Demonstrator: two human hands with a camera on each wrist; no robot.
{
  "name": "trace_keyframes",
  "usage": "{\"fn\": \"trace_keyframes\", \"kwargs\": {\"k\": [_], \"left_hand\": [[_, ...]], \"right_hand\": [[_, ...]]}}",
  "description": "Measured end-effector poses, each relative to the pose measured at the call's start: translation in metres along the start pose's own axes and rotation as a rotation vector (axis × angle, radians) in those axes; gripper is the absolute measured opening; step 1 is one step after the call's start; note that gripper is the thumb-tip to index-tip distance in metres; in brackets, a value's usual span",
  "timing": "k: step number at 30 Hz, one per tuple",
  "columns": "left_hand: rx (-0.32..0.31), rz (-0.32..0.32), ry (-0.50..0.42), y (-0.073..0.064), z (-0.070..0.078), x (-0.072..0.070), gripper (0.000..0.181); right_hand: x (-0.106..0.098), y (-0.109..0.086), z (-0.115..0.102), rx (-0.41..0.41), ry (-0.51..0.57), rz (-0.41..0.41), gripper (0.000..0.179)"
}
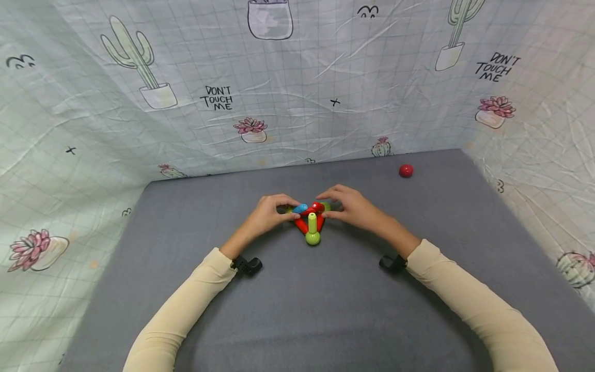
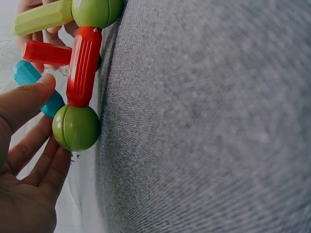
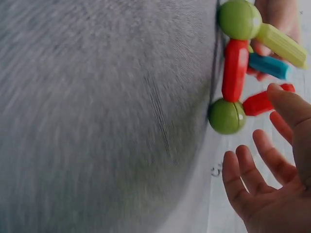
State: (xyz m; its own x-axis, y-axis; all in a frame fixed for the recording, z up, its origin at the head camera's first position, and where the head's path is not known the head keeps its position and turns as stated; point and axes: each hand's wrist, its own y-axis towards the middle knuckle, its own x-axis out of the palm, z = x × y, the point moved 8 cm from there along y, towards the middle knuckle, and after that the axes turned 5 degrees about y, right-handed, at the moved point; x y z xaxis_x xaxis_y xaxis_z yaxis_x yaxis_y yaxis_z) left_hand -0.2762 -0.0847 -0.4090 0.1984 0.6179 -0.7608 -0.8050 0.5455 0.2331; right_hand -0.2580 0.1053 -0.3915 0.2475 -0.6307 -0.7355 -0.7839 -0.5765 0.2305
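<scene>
A triangle of red rods (image 2: 82, 68) and green balls (image 1: 313, 238) lies on the table, with more rods standing up from the balls. My left hand (image 1: 269, 212) pinches the blue rod (image 2: 30, 74) between thumb and fingers, its fingertips beside the green ball (image 2: 76, 127) below. Around the red standing rod (image 3: 265, 102) my right hand (image 1: 355, 206) is spread, thumb close to the rod and fingers apart; whether the thumb touches it I cannot tell. A yellow-green rod (image 1: 312, 223) rises from the near ball.
A loose red ball (image 1: 406, 170) sits near the back right of the grey table (image 1: 297, 310). Behind it hangs a cloth (image 1: 316, 129) printed with cacti. Black cameras (image 1: 248, 266) are strapped to both wrists.
</scene>
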Motion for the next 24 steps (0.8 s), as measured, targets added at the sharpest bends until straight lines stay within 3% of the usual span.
{"fn": "trace_keyframes", "kwargs": {"k": [8,24], "left_hand": [[0.008,0.001,-0.003,0.0005,0.0020,0.0020,0.026],[0.005,0.015,-0.024,-0.0019,-0.0003,0.0002,0.024]], "right_hand": [[0.0061,0.0074,0.0014,-0.009,-0.003,0.042,0.024],[0.0051,0.0058,0.0041,-0.046,0.035,0.054,0.023]]}}
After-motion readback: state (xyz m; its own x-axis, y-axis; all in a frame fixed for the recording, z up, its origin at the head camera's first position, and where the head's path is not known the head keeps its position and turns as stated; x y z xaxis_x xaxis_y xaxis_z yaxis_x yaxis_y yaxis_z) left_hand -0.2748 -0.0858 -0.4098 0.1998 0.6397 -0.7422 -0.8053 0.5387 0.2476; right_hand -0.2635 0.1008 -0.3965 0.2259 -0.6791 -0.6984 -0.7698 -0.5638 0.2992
